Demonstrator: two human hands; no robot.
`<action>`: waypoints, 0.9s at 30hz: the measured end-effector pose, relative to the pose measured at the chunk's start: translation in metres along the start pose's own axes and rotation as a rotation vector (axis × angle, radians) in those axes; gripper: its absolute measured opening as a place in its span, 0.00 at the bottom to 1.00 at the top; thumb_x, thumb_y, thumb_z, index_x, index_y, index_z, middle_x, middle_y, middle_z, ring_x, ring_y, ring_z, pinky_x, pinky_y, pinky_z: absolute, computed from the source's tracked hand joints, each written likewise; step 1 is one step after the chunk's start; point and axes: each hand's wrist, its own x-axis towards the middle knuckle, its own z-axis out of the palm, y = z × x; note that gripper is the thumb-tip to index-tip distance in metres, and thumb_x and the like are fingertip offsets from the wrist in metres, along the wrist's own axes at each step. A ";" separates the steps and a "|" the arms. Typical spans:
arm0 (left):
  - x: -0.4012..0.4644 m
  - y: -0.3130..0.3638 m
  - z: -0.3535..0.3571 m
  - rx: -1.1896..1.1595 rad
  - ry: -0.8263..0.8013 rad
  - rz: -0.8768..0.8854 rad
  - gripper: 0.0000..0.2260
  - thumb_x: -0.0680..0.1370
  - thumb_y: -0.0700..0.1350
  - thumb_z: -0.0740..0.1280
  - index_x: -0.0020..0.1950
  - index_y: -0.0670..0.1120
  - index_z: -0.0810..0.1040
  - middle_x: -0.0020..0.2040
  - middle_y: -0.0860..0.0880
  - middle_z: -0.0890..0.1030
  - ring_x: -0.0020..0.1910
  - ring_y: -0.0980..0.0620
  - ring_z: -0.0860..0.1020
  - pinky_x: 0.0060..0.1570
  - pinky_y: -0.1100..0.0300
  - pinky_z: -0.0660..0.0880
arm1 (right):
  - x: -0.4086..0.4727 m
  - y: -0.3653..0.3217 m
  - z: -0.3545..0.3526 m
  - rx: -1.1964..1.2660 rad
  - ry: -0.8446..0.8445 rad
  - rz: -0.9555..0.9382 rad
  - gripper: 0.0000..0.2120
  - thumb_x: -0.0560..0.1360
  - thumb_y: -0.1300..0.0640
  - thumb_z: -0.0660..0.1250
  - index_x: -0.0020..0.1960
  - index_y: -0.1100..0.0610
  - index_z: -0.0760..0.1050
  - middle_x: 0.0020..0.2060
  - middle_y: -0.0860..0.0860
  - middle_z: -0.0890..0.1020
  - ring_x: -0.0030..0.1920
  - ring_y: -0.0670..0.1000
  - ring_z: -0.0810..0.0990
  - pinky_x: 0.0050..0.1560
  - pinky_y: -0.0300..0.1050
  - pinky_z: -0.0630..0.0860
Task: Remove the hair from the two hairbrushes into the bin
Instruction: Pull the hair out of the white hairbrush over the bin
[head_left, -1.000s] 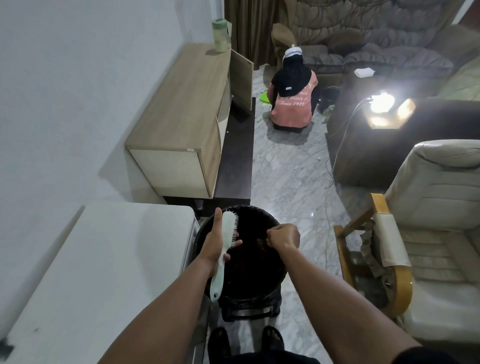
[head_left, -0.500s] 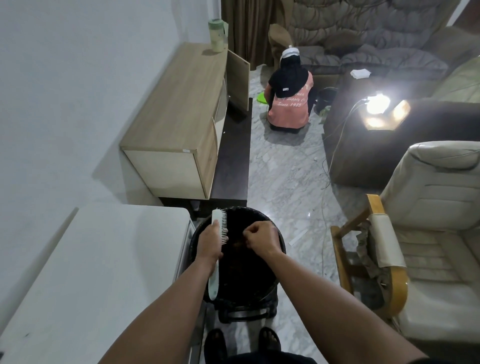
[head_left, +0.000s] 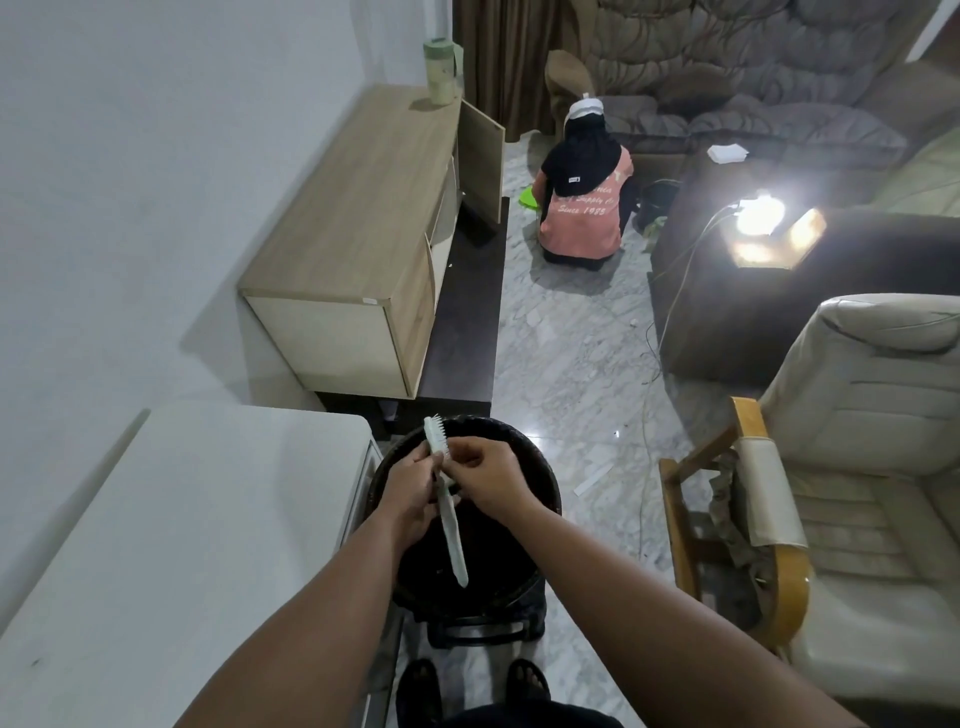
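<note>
Over the round black woven bin, my left hand grips a pale plastic hairbrush upright so pulled hair falls inside, while my right hand pinches at its bristles.

I see the bin at lower centre, my hands meeting over it around the hairbrush, a table to its left, a cabinet above that, and an armchair at right.
</note>
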 end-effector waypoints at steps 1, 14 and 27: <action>-0.001 -0.002 0.002 -0.004 -0.009 -0.003 0.15 0.87 0.40 0.60 0.70 0.48 0.79 0.55 0.43 0.85 0.52 0.43 0.83 0.62 0.36 0.79 | 0.001 0.000 0.000 0.027 0.001 0.005 0.08 0.76 0.60 0.75 0.54 0.55 0.88 0.44 0.52 0.90 0.44 0.49 0.89 0.50 0.48 0.86; -0.005 -0.002 0.005 -0.205 0.089 0.027 0.13 0.87 0.39 0.58 0.71 0.43 0.72 0.62 0.37 0.80 0.56 0.39 0.81 0.58 0.39 0.80 | 0.005 0.034 -0.045 -0.206 0.172 0.188 0.11 0.80 0.52 0.69 0.45 0.57 0.85 0.40 0.53 0.88 0.44 0.55 0.87 0.53 0.54 0.85; -0.010 -0.005 0.007 -0.393 0.180 0.061 0.11 0.88 0.42 0.56 0.68 0.43 0.71 0.55 0.37 0.82 0.52 0.39 0.84 0.44 0.45 0.82 | 0.015 0.048 -0.066 -0.125 0.147 0.301 0.10 0.74 0.66 0.72 0.37 0.57 0.87 0.32 0.56 0.88 0.37 0.57 0.89 0.45 0.54 0.88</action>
